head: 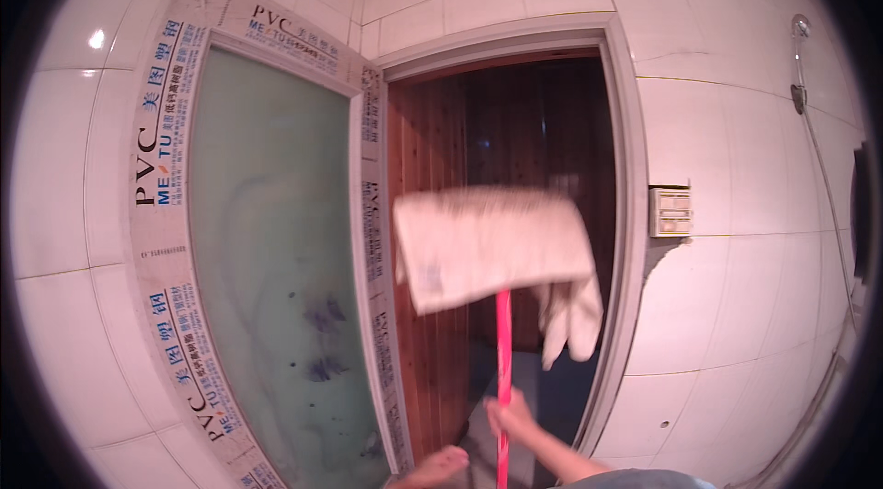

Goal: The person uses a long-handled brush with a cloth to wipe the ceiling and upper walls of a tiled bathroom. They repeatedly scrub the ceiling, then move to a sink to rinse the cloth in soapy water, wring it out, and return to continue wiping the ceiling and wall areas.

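Note:
My right hand point(514, 414) grips a bright pink-red pole point(504, 344) that stands nearly upright in front of me. A whitish cloth point(493, 247), perhaps a towel, is draped over the pole's upper end. One end of the cloth hangs down on the right in loose folds; whatever is under it is hidden. At the bottom edge, left of the pole and apart from it, is my left hand point(441, 467). It is partly cut off and blurred, and nothing shows in it.
Behind the cloth is a doorway with a white frame point(621, 144) and dark red-brown wood panelling point(431, 213) inside. A frosted-glass door point(276, 213) with printed film on its frame swings out at left. White tiled walls carry a switch plate point(671, 212) and a shower head point(800, 27) with hose.

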Available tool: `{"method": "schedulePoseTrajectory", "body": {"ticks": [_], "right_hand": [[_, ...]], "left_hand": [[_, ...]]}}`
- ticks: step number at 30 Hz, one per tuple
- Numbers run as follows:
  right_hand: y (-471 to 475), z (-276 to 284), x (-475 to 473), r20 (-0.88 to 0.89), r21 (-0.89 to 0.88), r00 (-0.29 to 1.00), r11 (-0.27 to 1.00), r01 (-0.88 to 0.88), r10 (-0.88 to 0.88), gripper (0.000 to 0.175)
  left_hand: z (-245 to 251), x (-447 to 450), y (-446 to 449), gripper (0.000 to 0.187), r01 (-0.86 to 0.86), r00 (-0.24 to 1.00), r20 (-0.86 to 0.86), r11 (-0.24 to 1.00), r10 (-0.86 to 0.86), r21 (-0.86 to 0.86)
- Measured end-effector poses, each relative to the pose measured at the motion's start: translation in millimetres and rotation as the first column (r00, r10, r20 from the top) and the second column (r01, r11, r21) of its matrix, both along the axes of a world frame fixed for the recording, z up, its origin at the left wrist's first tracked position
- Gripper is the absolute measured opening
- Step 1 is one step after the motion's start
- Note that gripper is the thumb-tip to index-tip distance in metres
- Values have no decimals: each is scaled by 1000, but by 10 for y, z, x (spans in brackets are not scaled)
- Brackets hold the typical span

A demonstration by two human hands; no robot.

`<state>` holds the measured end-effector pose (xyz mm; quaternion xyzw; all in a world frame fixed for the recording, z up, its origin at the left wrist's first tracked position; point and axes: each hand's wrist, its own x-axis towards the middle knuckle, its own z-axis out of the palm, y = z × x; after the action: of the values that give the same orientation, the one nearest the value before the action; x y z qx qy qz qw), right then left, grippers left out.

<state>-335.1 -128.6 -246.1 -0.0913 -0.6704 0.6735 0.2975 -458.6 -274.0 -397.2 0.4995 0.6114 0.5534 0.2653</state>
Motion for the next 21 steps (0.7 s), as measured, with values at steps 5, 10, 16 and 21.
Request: {"method": "schedulePoseTrajectory", "body": {"ticks": [5,10,16,21], "right_hand": [[178,-1508,817,115,158,959,958,238,-258,10],[532,-2002,1684,290,212,887,928,306,-359,9],[902,-2125,2579,386,258,799,886,386,-461,9],[1036,-2233,3160,427,283,724,841,462,-542,9]], "left_hand": [[865,226,175,29,-123,874,486,952,-29,279],[790,821,414,39,-121,598,730,863,-330,490],[239,1331,460,52,-331,529,802,802,-279,497],[297,1441,490,50,-448,576,814,803,-77,393]]}}
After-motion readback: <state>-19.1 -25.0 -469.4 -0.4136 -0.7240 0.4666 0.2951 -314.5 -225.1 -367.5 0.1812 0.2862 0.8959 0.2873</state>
